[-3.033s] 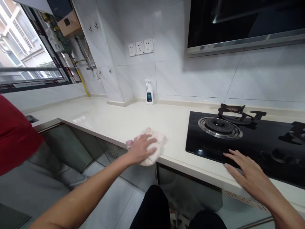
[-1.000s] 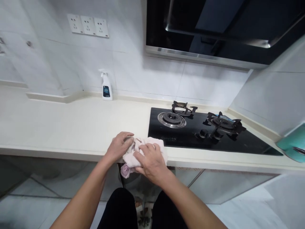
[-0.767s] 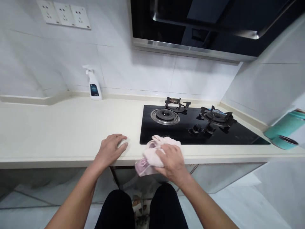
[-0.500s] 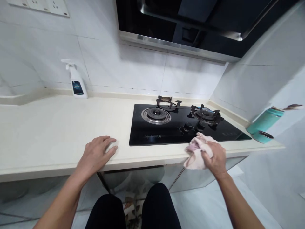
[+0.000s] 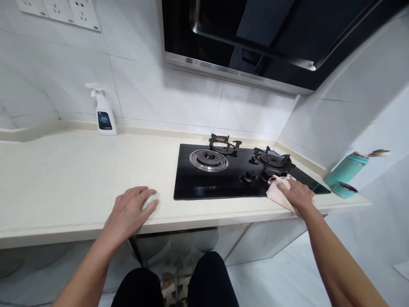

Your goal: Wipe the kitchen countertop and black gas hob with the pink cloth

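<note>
My right hand (image 5: 297, 194) holds a pale pink cloth (image 5: 277, 192), pressed down on the front right part of the black gas stove (image 5: 223, 186) and over its front edge. Just left of the cloth are the stove's knobs (image 5: 249, 175). My left hand (image 5: 132, 209) rests on the cream countertop (image 5: 76, 179) near its front edge, fingers apart and holding nothing. The left burner (image 5: 209, 160) has no grate over it; a loose pan support (image 5: 225, 145) stands behind it. The right burner (image 5: 271, 160) has its support in place.
A white spray bottle (image 5: 105, 117) stands against the back wall at left. Two turquoise containers (image 5: 348, 168) stand at the counter's right end, the taller holding a utensil. A dark range hood (image 5: 236, 64) overhangs the stove. Sockets (image 5: 60, 10) are on the wall.
My right hand has moved right and forward with the cloth, from the counter's front edge onto the stove. My left hand stays in place on the counter. The view has shifted slightly.
</note>
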Available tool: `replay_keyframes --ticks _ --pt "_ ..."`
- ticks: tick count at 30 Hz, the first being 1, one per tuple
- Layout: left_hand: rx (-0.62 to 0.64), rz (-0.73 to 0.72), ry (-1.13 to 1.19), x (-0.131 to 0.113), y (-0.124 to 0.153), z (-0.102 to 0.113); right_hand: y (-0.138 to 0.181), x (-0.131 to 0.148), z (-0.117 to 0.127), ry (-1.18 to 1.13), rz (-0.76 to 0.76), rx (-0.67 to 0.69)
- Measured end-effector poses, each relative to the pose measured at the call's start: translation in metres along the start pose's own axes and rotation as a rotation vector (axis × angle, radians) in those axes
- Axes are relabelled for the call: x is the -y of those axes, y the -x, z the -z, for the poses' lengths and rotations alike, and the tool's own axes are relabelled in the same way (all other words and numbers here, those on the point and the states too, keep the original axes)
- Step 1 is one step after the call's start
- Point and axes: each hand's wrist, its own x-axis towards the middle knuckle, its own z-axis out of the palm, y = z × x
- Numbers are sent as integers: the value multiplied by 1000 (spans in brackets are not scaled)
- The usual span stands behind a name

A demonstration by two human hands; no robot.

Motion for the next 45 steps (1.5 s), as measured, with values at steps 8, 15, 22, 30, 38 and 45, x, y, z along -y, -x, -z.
replay_keyframes --ticks 8,15,22,30,38,45 --pt "-43 -31 6 -6 4 -3 72 98 3 147 300 89" --pt "-41 -65 -9 -7 8 -3 113 247 10 -42 726 196" --pt "-86 -78 23 -4 8 -2 122 352 -1 -187 1105 285" --pt "-63 -81 39 -4 10 0 83 335 -17 -321 1004 339" --pt "-108 -85 57 -10 13 -1 -2 243 -43 -78 360 228" --pt "-31 -43 77 -20 14 11 -37 251 -58 22 139 210"
